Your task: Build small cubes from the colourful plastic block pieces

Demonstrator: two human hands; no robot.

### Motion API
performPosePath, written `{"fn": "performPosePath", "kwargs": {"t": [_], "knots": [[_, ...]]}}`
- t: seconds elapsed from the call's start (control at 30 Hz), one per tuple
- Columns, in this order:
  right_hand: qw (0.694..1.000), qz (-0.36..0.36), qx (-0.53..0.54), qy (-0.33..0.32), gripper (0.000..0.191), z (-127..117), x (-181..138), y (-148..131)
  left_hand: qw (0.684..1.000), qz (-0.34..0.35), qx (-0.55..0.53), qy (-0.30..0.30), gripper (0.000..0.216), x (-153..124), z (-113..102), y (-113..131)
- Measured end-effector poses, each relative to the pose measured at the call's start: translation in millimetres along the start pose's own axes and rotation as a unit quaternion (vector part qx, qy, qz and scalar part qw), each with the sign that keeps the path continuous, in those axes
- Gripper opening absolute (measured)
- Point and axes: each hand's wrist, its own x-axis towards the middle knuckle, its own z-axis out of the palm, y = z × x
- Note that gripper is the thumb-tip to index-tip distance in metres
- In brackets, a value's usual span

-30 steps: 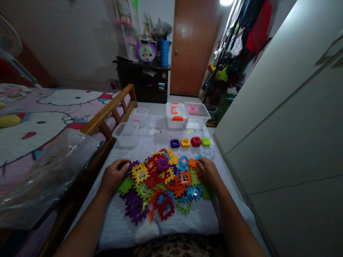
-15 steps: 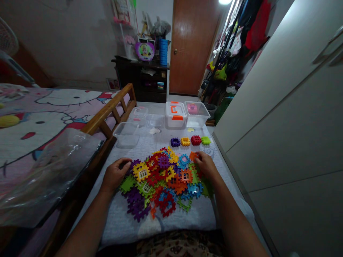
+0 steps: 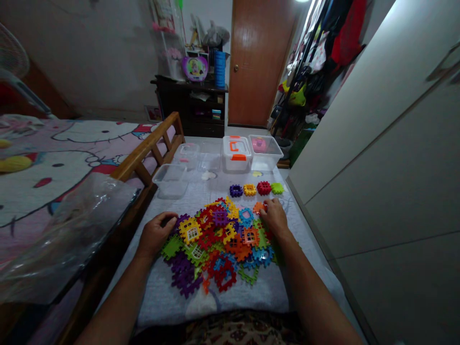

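L hand [image 3: 157, 235], ctr-left of frame: fingers loosely curled, gap by thumb, nothing seen in it, at L edge of multicol. pile of plastic pcs [image 3: 207, 239], lower ctr on sheet [image 3: 247, 303]. R hand [image 3: 276, 218], right of ctr: fingers bent, nearly closed, at orange pc [image 3: 258, 207]; can't tell if gripped. Purple [image 3: 236, 190], yellow [image 3: 249, 189], red [image 3: 264, 188] & green blocks [image 3: 277, 188] in row just above R hand.

Interlocking blocks [image 3: 207, 239]: smooth plastic
Lidded box [image 3: 235, 165]: translucent plastic
Clear bag [image 3: 82, 220]: crinkled, glossy plastic film
Bed rail [image 3: 147, 145]: varnished wood
Sheet [image 3: 158, 290]: matt cloth
Door [image 3: 257, 67]: glossy wood
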Motion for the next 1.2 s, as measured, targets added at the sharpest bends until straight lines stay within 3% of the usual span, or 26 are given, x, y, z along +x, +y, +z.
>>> {"fn": "performPosePath", "kwargs": {"t": [0.1,0.2,0.3,0.37,0.57,0.8,1.0,1.2], "knots": [[0.997,-0.025,0.061,-0.037,0.025,-14.6,-5.2,-0.1,1.0,-0.001,-0.003,0.0,0.038,-0.6,0.4,-1.4],[0.97,-0.132,0.146,-0.14,0.037,-38.0,-22.6,-2.9,1.0,0.0,0.0,0.0,0.037,-0.9,0.8,-2.9],[0.944,-0.209,0.137,-0.217,0.052,-55.8,-48.1,-8.3,1.0,0.004,0.005,0.0,0.036,-0.6,1.0,-3.4],[0.941,-0.218,0.105,-0.235,0.053,-59.1,-62.6,-12.0,1.0,0.004,0.008,0.0,0.036,-0.5,0.9,-3.1],[0.954,-0.197,0.082,-0.211,0.037,-50.0,-73.8,-16.8,1.0,0.004,0.005,-0.001,0.037,-1.4,0.9,-3.4],[0.953,-0.216,0.07,-0.2,0.028,-57.3,-72.4,-19.9,1.0,0.001,0.011,-0.006,0.038,0.9,2.0,-9.5],[0.958,-0.201,0.108,-0.173,0.039,-55.2,-72.3,-10.0,1.0,-0.002,0.0,-0.007,0.038,0.8,1.8,-9.9],[0.955,-0.17,0.153,-0.188,0.046,-51.7,-75.1,-10.6,1.0,-0.002,0.002,-0.006,0.037,-0.6,0.6,-6.2]]}}
